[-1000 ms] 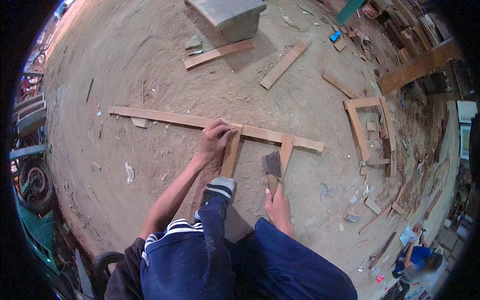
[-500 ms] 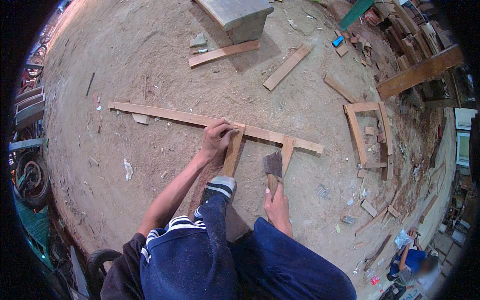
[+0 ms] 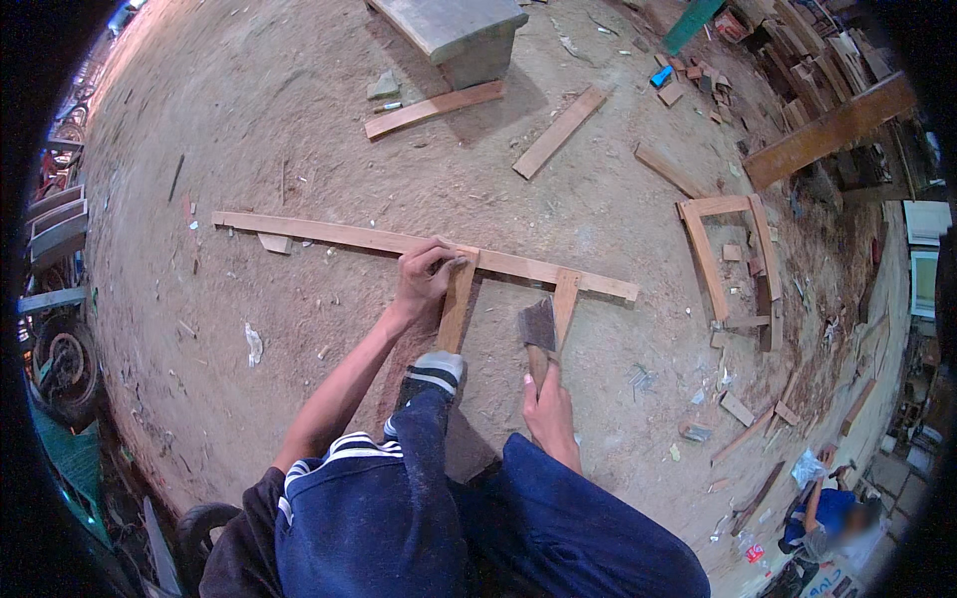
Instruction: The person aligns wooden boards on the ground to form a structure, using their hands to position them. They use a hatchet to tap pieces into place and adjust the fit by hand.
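A long, narrow wooden strip (image 3: 339, 233) lies across the dirt ground, with two shorter wooden pieces meeting it, a left crosspiece (image 3: 457, 309) and a right crosspiece (image 3: 565, 299). My left hand (image 3: 427, 274) is closed in a pinch right at the left joint; whatever its fingertips hold is too small to make out. Beneath it, my socked foot (image 3: 439, 367) rests at the near end of the left crosspiece. In my right hand (image 3: 551, 411) is the handle of a hatchet (image 3: 538, 325), its dark metal head raised over the right crosspiece.
A low wooden bench (image 3: 454, 40) stands at the far side, with a loose board (image 3: 435, 110) beside it. Another board (image 3: 560, 134) lies farther right. A wooden frame (image 3: 704, 261) sits on the right, near scattered offcuts. At lower right, a person (image 3: 822, 513) works. A motorcycle wheel (image 3: 65, 364) borders the left.
The whole scene has shifted slightly left in view. Both hands, the hatchet and the wooden strip keep nearly the same places relative to one another.
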Demonstrator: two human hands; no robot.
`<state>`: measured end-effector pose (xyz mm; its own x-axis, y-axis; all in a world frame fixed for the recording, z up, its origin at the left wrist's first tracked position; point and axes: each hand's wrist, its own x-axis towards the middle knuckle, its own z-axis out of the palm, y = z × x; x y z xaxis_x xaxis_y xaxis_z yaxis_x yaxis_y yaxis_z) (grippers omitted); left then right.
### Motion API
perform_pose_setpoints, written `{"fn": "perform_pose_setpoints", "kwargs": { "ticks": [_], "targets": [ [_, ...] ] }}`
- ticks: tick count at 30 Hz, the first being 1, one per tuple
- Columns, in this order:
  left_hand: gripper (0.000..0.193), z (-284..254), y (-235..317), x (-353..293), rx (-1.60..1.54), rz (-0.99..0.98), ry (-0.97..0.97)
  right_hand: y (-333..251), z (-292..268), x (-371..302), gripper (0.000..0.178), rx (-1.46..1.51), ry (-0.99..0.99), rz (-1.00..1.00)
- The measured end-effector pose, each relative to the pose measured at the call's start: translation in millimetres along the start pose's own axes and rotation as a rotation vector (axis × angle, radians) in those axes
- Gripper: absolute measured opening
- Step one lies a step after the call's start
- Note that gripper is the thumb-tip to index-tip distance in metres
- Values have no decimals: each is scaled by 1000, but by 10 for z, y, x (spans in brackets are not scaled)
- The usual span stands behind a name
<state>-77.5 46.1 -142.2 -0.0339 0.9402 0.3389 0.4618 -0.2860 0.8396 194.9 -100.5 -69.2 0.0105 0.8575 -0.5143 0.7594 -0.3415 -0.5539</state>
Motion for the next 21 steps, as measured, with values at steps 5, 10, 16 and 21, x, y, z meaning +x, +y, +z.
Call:
{"fn": "perform_pose_setpoints", "kwargs": {
  "ticks": [5,10,16,21],
  "targets": [
    [12,-15,-19,-23,19,-19,0,-35,8,-20,54,-25,10,5],
    [9,28,-115,-47,9,18,35,195,-2,-205,54,99,74,-27],
    [10,-19,-69,-46,-20,-26,39,-403,-1200,-225,50,5,-45,-161],
    [10,-3,-110,-61,-50,16,48,-803,-1884,-93,44,-259,-270,-329]
  ]
}}
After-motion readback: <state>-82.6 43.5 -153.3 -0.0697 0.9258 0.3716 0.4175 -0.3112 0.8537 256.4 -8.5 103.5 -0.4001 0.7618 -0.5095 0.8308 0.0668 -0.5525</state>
